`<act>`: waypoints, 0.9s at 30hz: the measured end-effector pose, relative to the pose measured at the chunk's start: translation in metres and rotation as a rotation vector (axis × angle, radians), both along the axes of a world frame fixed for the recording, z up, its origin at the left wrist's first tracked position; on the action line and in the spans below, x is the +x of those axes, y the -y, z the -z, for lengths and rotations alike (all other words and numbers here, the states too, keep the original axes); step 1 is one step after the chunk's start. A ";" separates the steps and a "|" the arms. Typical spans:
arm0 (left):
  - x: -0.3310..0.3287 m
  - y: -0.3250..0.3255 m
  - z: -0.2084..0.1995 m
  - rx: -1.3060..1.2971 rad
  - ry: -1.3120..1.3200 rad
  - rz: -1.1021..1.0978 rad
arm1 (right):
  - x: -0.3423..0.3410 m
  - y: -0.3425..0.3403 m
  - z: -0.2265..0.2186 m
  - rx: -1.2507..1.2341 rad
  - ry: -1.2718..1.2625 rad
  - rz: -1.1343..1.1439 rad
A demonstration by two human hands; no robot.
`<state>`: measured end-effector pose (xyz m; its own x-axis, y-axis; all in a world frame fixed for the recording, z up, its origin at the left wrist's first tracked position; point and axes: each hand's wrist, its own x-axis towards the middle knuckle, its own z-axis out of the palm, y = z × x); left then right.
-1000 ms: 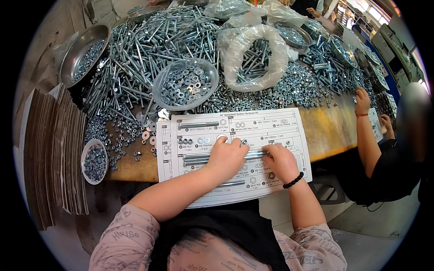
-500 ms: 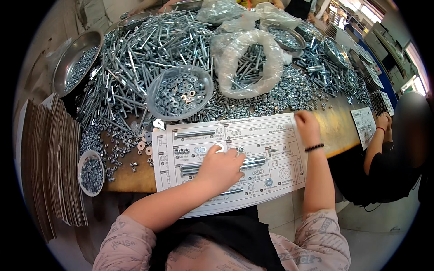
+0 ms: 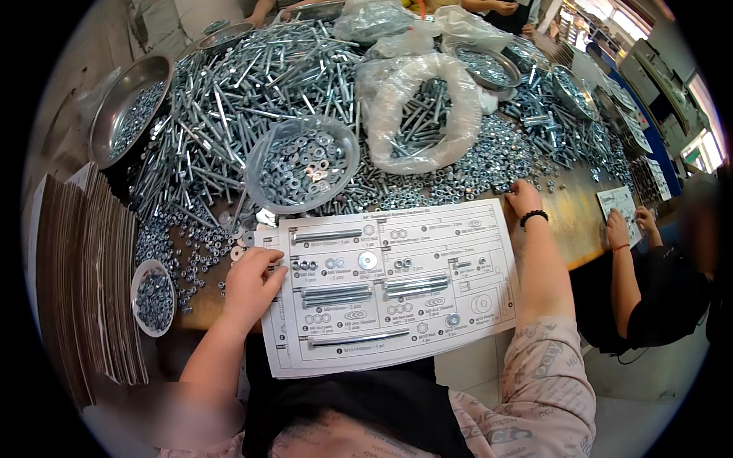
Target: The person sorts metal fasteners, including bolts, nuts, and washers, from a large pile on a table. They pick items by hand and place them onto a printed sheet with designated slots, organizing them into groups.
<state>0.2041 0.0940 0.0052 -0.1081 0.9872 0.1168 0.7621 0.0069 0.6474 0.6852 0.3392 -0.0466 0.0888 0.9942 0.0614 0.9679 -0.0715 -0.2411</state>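
Observation:
A printed card sheet (image 3: 492, 229) with part drawings lies before me, its near edge over my lap. On it sit a single bolt (image 3: 328, 237), two bundles of bolts (image 3: 336, 296), a long bolt (image 3: 359, 339), a large washer (image 3: 369, 261), several nuts (image 3: 305, 266) and a small washer (image 3: 453, 320). My left hand (image 3: 252, 281) is at the sheet's left edge, thumb and fingers apart. Just beyond the sheet's top right corner, my right hand (image 3: 524, 198) has its fingers curled together beside loose nuts (image 3: 492, 168); whatever is in them is hidden.
A bolt heap (image 3: 229, 114) covers the far left table. Around it stand a plastic washer bowl (image 3: 256, 179), a bag of bolts (image 3: 454, 145), a nut bowl (image 3: 137, 294) and a steel bowl (image 3: 103, 137). Cardboard stacks (image 3: 69, 282) rise at left; a co-worker's arm (image 3: 630, 282) is at right.
My left hand has moved from over the middle of the sheet to its left edge, uncovering the washer and bolts. My right hand has shifted slightly right, off the sheet's corner.

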 end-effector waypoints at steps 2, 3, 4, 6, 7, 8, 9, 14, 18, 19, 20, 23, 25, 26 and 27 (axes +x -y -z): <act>-0.004 0.008 0.001 -0.019 0.032 -0.011 | 0.002 -0.001 -0.002 0.003 -0.012 -0.041; -0.005 0.011 0.002 -0.027 0.069 -0.011 | 0.000 0.003 -0.005 0.004 -0.033 -0.050; -0.005 0.014 0.003 -0.036 0.106 -0.011 | 0.000 0.004 -0.002 0.034 -0.023 -0.051; -0.006 0.019 0.003 -0.087 0.167 -0.017 | 0.001 0.004 0.002 0.069 0.002 -0.035; -0.007 0.021 0.002 -0.118 0.202 -0.028 | 0.007 0.002 0.006 0.106 0.069 -0.076; -0.008 0.023 0.002 -0.148 0.238 -0.039 | 0.012 -0.001 0.015 0.139 0.057 -0.114; -0.009 0.024 0.002 -0.179 0.275 -0.052 | 0.007 0.000 0.015 0.170 0.046 -0.152; -0.013 0.027 -0.007 -0.426 0.827 -0.141 | -0.001 0.002 0.010 0.054 -0.035 -0.139; -0.019 0.024 -0.012 -0.516 1.013 -0.177 | -0.007 0.006 -0.003 0.075 -0.083 -0.035; -0.020 0.023 -0.012 -0.530 1.051 -0.183 | -0.007 0.007 -0.006 0.113 -0.100 0.013; -0.020 0.023 -0.011 -0.522 1.064 -0.183 | -0.007 0.010 -0.011 0.151 -0.117 0.062; -0.019 0.026 -0.009 -0.414 0.822 -0.167 | -0.060 0.031 -0.041 0.321 -0.329 -0.130; -0.010 0.018 -0.004 -0.247 0.298 -0.086 | -0.098 0.047 -0.053 0.234 -0.489 -0.320; 0.001 0.011 -0.007 -0.087 0.129 -0.031 | -0.119 0.058 -0.062 0.174 -0.499 -0.426; 0.017 0.002 -0.017 -0.115 0.084 0.045 | -0.140 0.069 -0.067 0.117 -0.507 -0.529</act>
<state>0.2210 0.0923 0.0218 -0.0685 0.9976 -0.0045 0.7062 0.0517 0.7061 0.5454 0.2707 0.0206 -0.3545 0.9016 0.2480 0.6341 0.4267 -0.6448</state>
